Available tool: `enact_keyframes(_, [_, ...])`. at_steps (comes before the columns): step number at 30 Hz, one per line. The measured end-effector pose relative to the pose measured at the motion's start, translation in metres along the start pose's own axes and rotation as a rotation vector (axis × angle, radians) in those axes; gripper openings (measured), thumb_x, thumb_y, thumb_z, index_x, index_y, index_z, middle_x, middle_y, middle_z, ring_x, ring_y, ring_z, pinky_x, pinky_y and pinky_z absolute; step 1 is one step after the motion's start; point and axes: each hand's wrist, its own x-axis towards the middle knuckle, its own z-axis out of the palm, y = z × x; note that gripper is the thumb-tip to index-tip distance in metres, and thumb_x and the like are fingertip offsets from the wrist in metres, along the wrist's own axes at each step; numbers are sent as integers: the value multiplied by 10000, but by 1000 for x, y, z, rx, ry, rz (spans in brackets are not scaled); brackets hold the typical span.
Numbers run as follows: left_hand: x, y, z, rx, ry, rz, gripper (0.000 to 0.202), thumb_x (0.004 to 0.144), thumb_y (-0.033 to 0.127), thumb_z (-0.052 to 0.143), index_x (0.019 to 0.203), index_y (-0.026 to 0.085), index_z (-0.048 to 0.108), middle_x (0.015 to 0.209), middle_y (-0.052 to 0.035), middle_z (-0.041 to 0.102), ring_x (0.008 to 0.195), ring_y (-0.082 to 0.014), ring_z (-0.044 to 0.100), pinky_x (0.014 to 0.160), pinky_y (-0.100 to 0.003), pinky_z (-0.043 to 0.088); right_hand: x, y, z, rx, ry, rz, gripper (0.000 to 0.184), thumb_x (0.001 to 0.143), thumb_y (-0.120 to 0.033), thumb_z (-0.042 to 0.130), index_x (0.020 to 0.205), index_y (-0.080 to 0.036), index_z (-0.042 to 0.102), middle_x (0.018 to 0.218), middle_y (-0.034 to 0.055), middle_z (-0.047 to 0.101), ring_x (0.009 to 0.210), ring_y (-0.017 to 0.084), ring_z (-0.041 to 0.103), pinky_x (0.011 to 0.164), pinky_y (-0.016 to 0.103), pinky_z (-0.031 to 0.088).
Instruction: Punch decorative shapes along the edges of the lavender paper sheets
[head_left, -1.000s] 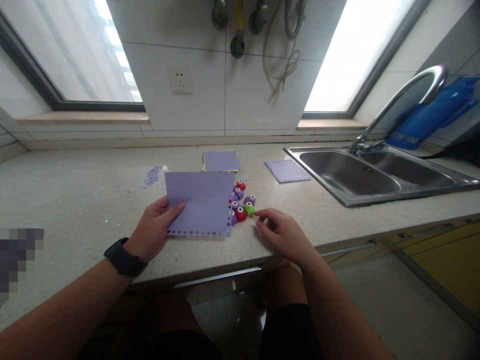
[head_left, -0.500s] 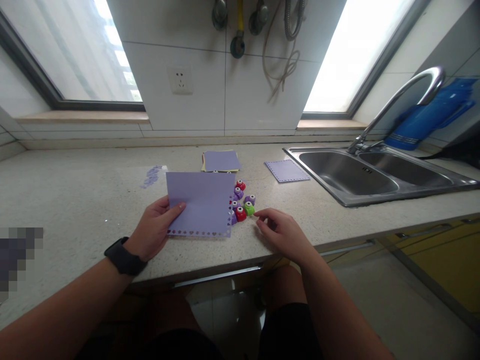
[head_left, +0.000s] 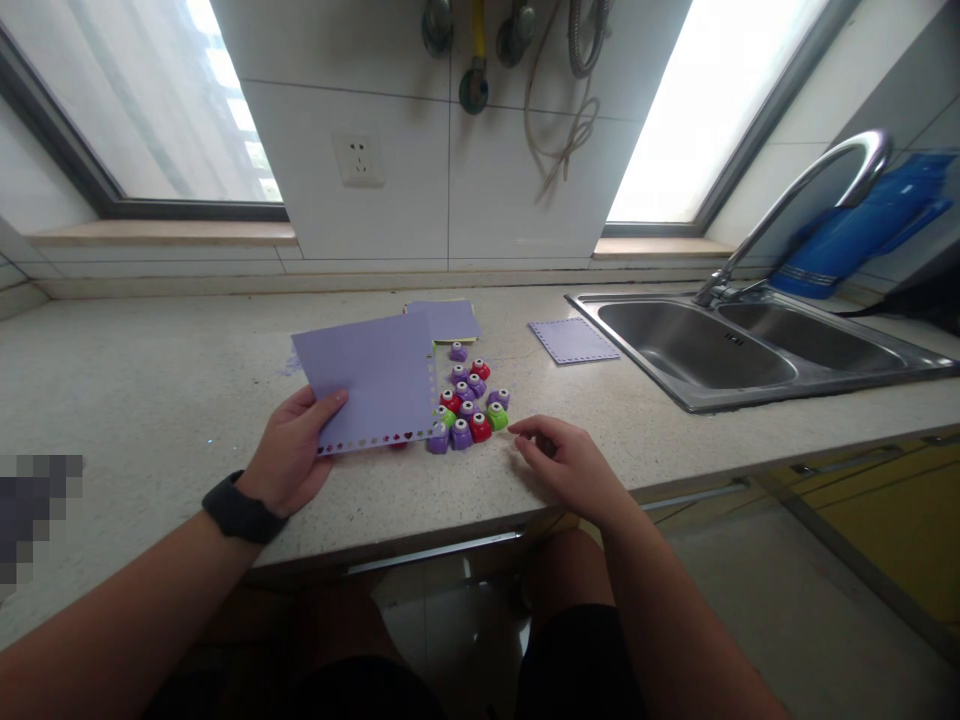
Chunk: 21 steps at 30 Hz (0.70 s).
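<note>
My left hand (head_left: 285,455) is closed on a purple sheet of paper (head_left: 367,380), thumb on top, at the sheet's lower left. Small shapes, some of them hearts, are punched along its bottom and right edges. To the right of the sheet stand several small craft punches, among them a green punch (head_left: 497,417), a red punch (head_left: 480,428) and a purple punch (head_left: 439,438). The sheet hides part of the group. My right hand (head_left: 562,460) rests at the counter's front, fingers loosely bent and apart, holding nothing. Its index fingertip is close beside the green punch.
A stack of paper (head_left: 454,320) lies behind the punches. Farther right is another purple sheet with punched edges (head_left: 574,341), close to the steel sink (head_left: 690,400) with its faucet (head_left: 795,195). A blue thermos (head_left: 855,235) leans behind the sink. Small purple scraps (head_left: 292,362) lie partly behind the held sheet.
My left hand has moved the purple sheet left and up and tilted it, uncovering more punches. My right hand has stayed nearly still beside the green punch.
</note>
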Motion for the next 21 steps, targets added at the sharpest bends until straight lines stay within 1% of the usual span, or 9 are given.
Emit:
enact_keyframes(2, [1, 1, -1, -1, 11, -1, 334, 740, 269, 825, 1064, 235, 753, 1071, -42, 792, 928, -253, 740, 736, -321, 635, 0, 2, 0, 26, 7, 8, 205, 934, -315, 585, 1046, -237, 738, 745, 9, 672, 648, 160, 585, 625, 304, 442])
enact_keyframes(4, [1, 1, -1, 10, -3, -8, 330, 750, 262, 818, 1071, 227, 751, 1067, -47, 793, 916, -250, 743, 730, -320, 635, 1, 4, 1, 76, 17, 26, 217, 937, -334, 585, 1057, -233, 734, 732, 8, 664, 643, 162, 581, 623, 307, 448])
enact_keyframes(8, [-1, 0, -1, -1, -29, -25, 324, 764, 236, 818, 1080, 214, 749, 1013, -26, 801, 878, -210, 743, 756, -294, 625, 8, 5, -1, 184, 72, 46, 232, 934, -336, 590, 1095, -221, 712, 818, 30, 699, 691, 172, 607, 645, 316, 477])
enact_keyframes(10, [-2, 0, -1, -7, -43, -32, 332, 763, 240, 823, 1085, 211, 749, 1006, -24, 802, 867, -201, 742, 760, -282, 620, 16, -1, -4, 153, 108, 10, 216, 935, -324, 593, 1088, -225, 709, 860, 38, 709, 724, 177, 617, 660, 320, 485])
enact_keyframes(12, [-2, -1, -1, -6, -58, -33, 350, 763, 249, 827, 1100, 203, 746, 1017, -32, 802, 866, -200, 742, 765, -281, 620, 28, -12, -9, 87, 106, -56, 201, 953, -316, 576, 1081, -231, 705, 872, 40, 712, 740, 178, 618, 670, 321, 487])
enact_keyframes(14, [-2, -1, -2, -8, -69, -33, 362, 766, 253, 827, 1114, 199, 744, 1028, -40, 802, 869, -202, 743, 770, -285, 621, 45, -24, -13, -13, 35, -128, 191, 965, -294, 568, 1082, -239, 708, 943, 46, 728, 787, 181, 627, 716, 332, 497])
enact_keyframes(16, [-2, -1, -2, -8, -72, -34, 363, 768, 251, 825, 1118, 202, 744, 1031, -43, 803, 874, -207, 745, 769, -293, 623, 64, -36, -17, -139, -83, -229, 169, 964, -263, 577, 1042, -252, 727, 1011, 44, 741, 875, 199, 638, 789, 357, 496])
enact_keyframes(19, [-2, -1, -2, -1, -84, -34, 345, 777, 255, 817, 1111, 207, 745, 1042, -48, 803, 881, -216, 749, 766, -304, 624, 89, -48, -18, -324, -271, -391, 182, 947, -213, 598, 1015, -276, 755, 1022, 44, 751, 978, 239, 634, 860, 398, 476])
enact_keyframes(21, [-2, -1, -2, 1, -98, -36, 344, 785, 259, 810, 1119, 212, 741, 1054, -50, 802, 884, -218, 751, 763, -308, 624, 101, -53, -16, -414, -397, -458, 177, 920, -202, 633, 987, -285, 774, 971, 42, 758, 948, 243, 645, 852, 400, 476])
